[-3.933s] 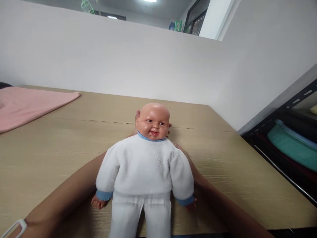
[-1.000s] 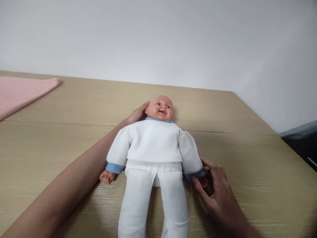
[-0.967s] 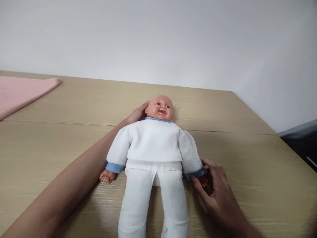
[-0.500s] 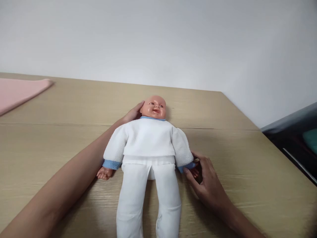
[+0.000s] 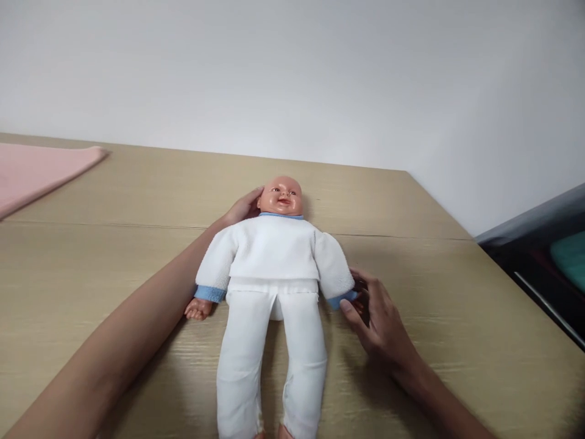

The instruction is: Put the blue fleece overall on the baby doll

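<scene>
A baby doll (image 5: 274,250) lies on its back on the wooden table, its bald head toward the far edge. It wears a white fleecy top with blue cuffs and collar, and white trousers. My left hand (image 5: 245,206) cups the side of the doll's head, some fingers hidden behind it, while my left forearm runs alongside the doll's arm. At the other side, my right hand (image 5: 377,314) is closed around the doll's hand and blue cuff (image 5: 342,300), thumb in front and fingers behind. Only the tops of the doll's feet show at the lower edge.
A folded pink cloth (image 5: 46,169) lies at the far left of the table (image 5: 150,195). Behind stands a plain pale wall (image 5: 274,73). Beyond the table's right edge is a dark object (image 5: 525,244) with a green patch.
The view has shifted slightly, so the doll sits a little higher in the picture and its feet begin to show. Both hands keep their places on the doll.
</scene>
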`<action>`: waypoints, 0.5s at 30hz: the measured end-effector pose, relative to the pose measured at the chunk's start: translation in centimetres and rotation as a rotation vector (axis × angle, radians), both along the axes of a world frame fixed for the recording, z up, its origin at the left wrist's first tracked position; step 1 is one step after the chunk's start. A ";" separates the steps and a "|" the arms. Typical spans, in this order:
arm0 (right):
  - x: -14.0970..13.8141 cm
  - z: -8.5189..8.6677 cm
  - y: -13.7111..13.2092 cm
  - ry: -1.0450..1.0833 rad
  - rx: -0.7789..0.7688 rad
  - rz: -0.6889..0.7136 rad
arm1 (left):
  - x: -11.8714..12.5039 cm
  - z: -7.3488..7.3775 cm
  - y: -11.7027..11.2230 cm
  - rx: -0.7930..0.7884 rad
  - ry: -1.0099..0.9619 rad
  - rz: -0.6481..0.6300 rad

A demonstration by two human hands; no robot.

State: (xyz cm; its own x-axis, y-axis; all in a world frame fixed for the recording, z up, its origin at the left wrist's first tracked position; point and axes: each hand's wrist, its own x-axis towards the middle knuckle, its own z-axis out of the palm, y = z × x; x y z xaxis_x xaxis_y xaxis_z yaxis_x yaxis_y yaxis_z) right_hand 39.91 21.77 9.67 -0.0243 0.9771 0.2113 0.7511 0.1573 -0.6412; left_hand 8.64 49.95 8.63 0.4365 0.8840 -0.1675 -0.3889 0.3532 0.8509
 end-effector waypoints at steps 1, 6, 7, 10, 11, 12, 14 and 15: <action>0.1 -0.2 0.0 0.039 -0.011 -0.011 | -0.2 0.0 -0.1 0.022 -0.010 0.057; -0.1 -1.3 0.2 0.078 0.105 -0.095 | -1.8 0.6 -2.0 0.076 -0.004 0.301; -0.3 -1.4 0.2 0.059 0.146 -0.105 | -2.3 0.8 -2.7 0.075 0.009 0.330; -1.1 -0.8 0.3 0.024 0.276 -0.106 | -3.8 2.1 -5.2 0.128 0.090 0.339; -1.5 -0.3 0.0 0.027 0.328 -0.090 | -4.2 2.8 -6.2 0.184 0.157 0.330; -1.9 0.3 -0.5 0.039 0.387 -0.066 | -4.5 3.8 -7.3 0.263 0.254 0.326; -2.8 1.6 -2.5 0.095 0.493 -0.013 | -4.6 6.1 -10.1 0.480 0.508 0.347; -3.3 2.3 -4.1 0.125 0.527 0.013 | -4.3 7.4 -12.0 0.592 0.629 0.367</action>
